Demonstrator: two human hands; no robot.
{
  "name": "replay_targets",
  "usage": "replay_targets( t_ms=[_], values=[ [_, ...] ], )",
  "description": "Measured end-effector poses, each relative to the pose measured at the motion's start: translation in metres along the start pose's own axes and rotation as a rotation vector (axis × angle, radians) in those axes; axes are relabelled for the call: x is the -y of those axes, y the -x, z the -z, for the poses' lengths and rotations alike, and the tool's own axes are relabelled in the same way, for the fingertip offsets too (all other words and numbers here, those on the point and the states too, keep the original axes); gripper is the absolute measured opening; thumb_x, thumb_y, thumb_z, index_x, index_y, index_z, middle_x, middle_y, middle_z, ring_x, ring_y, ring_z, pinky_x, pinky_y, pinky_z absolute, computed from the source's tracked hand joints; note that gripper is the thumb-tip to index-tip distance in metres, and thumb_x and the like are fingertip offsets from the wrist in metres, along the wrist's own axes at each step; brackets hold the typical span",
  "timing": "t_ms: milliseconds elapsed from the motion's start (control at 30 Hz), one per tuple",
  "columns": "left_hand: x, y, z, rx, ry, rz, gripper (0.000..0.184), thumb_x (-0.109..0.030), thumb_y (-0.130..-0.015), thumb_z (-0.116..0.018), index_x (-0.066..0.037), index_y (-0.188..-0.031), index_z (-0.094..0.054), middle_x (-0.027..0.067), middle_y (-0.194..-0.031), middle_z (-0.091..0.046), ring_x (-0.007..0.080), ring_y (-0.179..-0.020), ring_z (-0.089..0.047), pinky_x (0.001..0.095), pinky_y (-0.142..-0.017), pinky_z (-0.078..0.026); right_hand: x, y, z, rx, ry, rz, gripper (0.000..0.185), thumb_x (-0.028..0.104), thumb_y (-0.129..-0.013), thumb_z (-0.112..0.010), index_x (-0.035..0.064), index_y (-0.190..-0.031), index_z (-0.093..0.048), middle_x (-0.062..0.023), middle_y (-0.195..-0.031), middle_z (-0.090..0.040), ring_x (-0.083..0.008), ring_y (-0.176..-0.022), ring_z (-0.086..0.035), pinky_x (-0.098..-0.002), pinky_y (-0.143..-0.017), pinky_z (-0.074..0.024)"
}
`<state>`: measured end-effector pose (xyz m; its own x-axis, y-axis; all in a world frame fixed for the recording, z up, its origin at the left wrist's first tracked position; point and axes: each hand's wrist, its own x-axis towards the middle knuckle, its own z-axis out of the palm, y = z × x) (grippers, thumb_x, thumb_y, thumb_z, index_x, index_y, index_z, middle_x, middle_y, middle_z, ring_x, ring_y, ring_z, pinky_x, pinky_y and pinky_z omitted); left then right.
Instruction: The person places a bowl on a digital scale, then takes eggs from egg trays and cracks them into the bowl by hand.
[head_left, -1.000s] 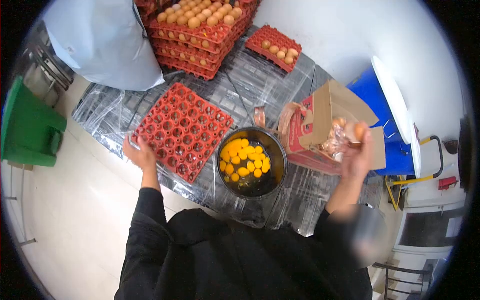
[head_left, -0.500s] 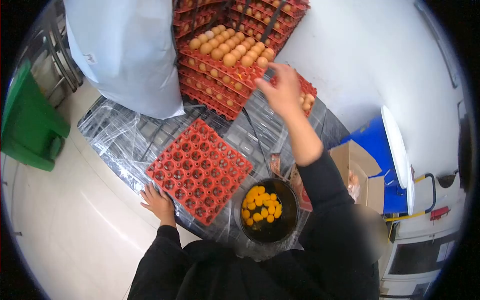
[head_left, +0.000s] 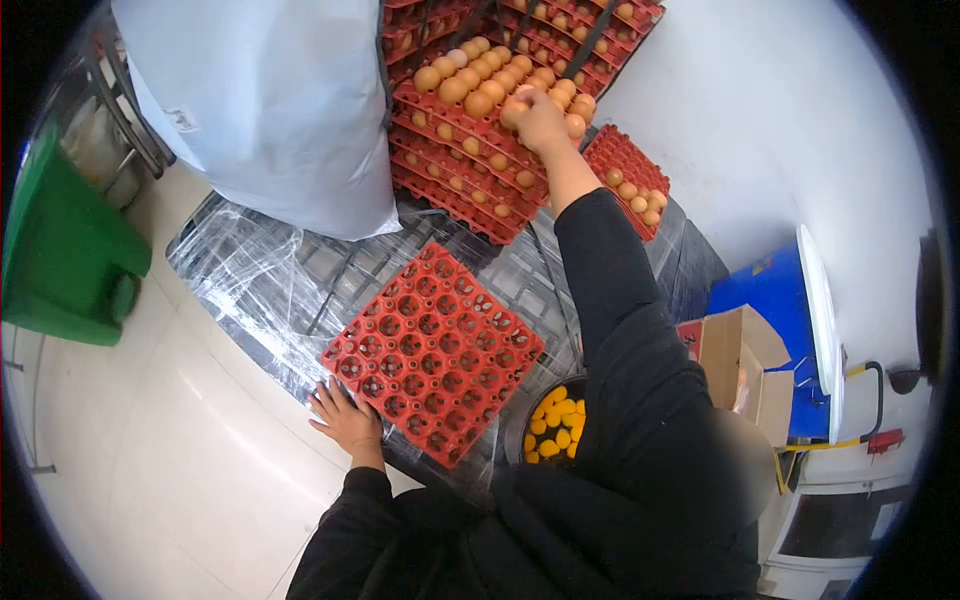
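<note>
In the head view my right hand (head_left: 543, 124) reaches to the near edge of the top egg tray, fingers closed around a brown egg (head_left: 512, 113). Rows of brown eggs (head_left: 478, 104) fill the rest of that red tray stack (head_left: 478, 172). My left hand (head_left: 350, 424) rests with fingers spread on the table edge, beside the corner of an empty red egg tray (head_left: 436, 352). A dark pot (head_left: 515, 432) holds several yellow yolks (head_left: 556, 420); my right sleeve hides part of it.
More strapped egg stacks (head_left: 590, 45) stand behind. To the right are another red tray (head_left: 625, 150) with a few eggs, a cardboard box (head_left: 735, 350) and a blue bin (head_left: 775, 300). A white sack (head_left: 270, 110) stands at left, a green bin (head_left: 70, 250) beyond the plastic-wrapped table (head_left: 235, 270).
My right hand has moved forward to the eggs and closed on one. My left hand stays on the table edge. The view has shifted, and my sleeve now covers part of the pot.
</note>
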<state>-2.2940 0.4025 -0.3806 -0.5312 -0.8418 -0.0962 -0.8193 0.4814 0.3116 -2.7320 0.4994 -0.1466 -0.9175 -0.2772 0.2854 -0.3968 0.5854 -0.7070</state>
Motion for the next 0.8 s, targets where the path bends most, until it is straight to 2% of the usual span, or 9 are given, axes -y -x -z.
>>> replay_targets(
  t_ms=[67, 133, 267, 400, 433, 500, 600, 700, 800],
  values=[
    [-0.001, -0.001, 0.0, -0.016, 0.011, -0.003, 0.056, -0.032, -0.081, -0.049, -0.016, -0.131, -0.033, 0.011, -0.137, -0.028, 0.0318, -0.131, -0.015, 0.059, -0.101, -0.011, 0.018, 0.03, 0.016, -0.135, -0.523, -0.176, 0.037, 0.019, -0.076, -0.056, 0.0043, -0.109, -0.048, -0.0129, -0.106, -0.053, -0.0237, -0.082, -0.057, -0.0374, -0.072, -0.0489],
    [0.0, 0.001, 0.0, -0.038, -0.003, -0.028, 0.054, -0.032, -0.082, -0.047, -0.016, -0.131, -0.033, 0.0111, -0.137, -0.029, 0.0327, -0.13, -0.016, 0.0602, -0.1, -0.013, 0.013, 0.074, 0.045, -0.051, -1.158, -0.25, 0.035, 0.014, -0.078, -0.049, 0.0053, -0.112, -0.044, -0.0132, -0.111, -0.048, -0.0254, -0.082, -0.056, -0.0387, -0.068, -0.0502],
    [0.004, 0.0, -0.007, -0.106, 0.01, -0.064, 0.053, -0.035, -0.084, -0.044, -0.015, -0.132, -0.033, 0.0111, -0.137, -0.029, 0.0336, -0.13, -0.018, 0.0613, -0.099, -0.013, 0.011, 0.241, 0.123, 0.102, -1.562, -0.477, 0.038, 0.011, -0.077, -0.051, 0.0065, -0.114, -0.041, -0.0105, -0.1, -0.052, -0.0238, -0.082, -0.056, -0.0352, -0.063, -0.0509],
    [0.008, 0.003, -0.013, -0.177, 0.0, -0.109, 0.053, -0.039, -0.086, -0.041, -0.015, -0.132, -0.032, 0.0116, -0.136, -0.03, 0.0345, -0.129, -0.021, 0.0646, -0.096, -0.015, -0.042, 0.41, 0.184, 0.121, -0.66, -0.675, 0.048, 0.007, -0.071, -0.063, 0.0079, -0.113, -0.04, -0.0101, -0.101, -0.052, -0.0227, -0.081, -0.057, -0.0334, -0.064, -0.0505],
    [0.009, 0.004, -0.017, -0.181, 0.004, -0.11, 0.053, -0.04, -0.086, -0.041, -0.015, -0.132, -0.032, 0.0114, -0.136, -0.031, 0.0345, -0.129, -0.021, 0.0651, -0.095, -0.016, -0.06, 0.448, 0.193, 0.09, -0.483, -0.651, 0.046, 0.009, -0.072, -0.064, 0.0068, -0.112, -0.042, -0.011, -0.099, -0.052, -0.0232, -0.084, -0.056, -0.0329, -0.065, -0.0493],
    [0.012, 0.001, -0.021, -0.219, 0.022, -0.104, 0.053, -0.04, -0.086, -0.041, -0.016, -0.131, -0.033, 0.0109, -0.136, -0.031, 0.0346, -0.128, -0.022, 0.0661, -0.094, -0.016, -0.072, 0.501, 0.213, 0.079, 0.152, -0.311, 0.041, 0.011, -0.074, -0.062, 0.0063, -0.111, -0.045, -0.013, -0.099, -0.051, -0.0262, -0.088, -0.055, -0.0345, -0.069, -0.0476],
    [0.016, 0.0, -0.021, -0.264, 0.03, -0.08, 0.053, -0.044, -0.084, -0.043, -0.016, -0.129, -0.036, 0.0092, -0.135, -0.033, 0.0344, -0.128, -0.023, 0.0665, -0.094, -0.016, -0.07, 0.538, 0.222, 0.048, 0.405, -0.102, 0.037, 0.011, -0.074, -0.061, 0.0068, -0.109, -0.049, -0.0153, -0.102, -0.048, -0.0298, -0.092, -0.053, -0.0355, -0.075, -0.0452],
    [0.01, 0.008, -0.015, -0.362, 0.082, 0.014, 0.05, -0.039, -0.082, -0.047, -0.015, -0.126, -0.04, 0.0074, -0.132, -0.036, 0.0339, -0.127, -0.024, 0.0666, -0.094, -0.017, -0.089, 0.563, 0.208, 0.227, 0.273, -0.211, 0.037, 0.012, -0.074, -0.061, 0.0077, -0.109, -0.05, -0.0157, -0.106, -0.046, -0.0328, -0.094, -0.051, -0.0358, -0.079, -0.0441],
    [-0.027, 0.011, 0.008, -0.518, 0.295, 0.005, 0.048, -0.024, -0.075, -0.051, -0.01, -0.12, -0.044, 0.0121, -0.129, -0.038, 0.0355, -0.124, -0.028, 0.0622, -0.096, -0.017, -0.086, 0.558, 0.213, 0.115, 0.211, -0.123, 0.036, 0.012, -0.075, -0.06, 0.008, -0.109, -0.05, -0.0144, -0.105, -0.047, -0.0327, -0.095, -0.051, -0.0357, -0.078, -0.0444]
  ],
)
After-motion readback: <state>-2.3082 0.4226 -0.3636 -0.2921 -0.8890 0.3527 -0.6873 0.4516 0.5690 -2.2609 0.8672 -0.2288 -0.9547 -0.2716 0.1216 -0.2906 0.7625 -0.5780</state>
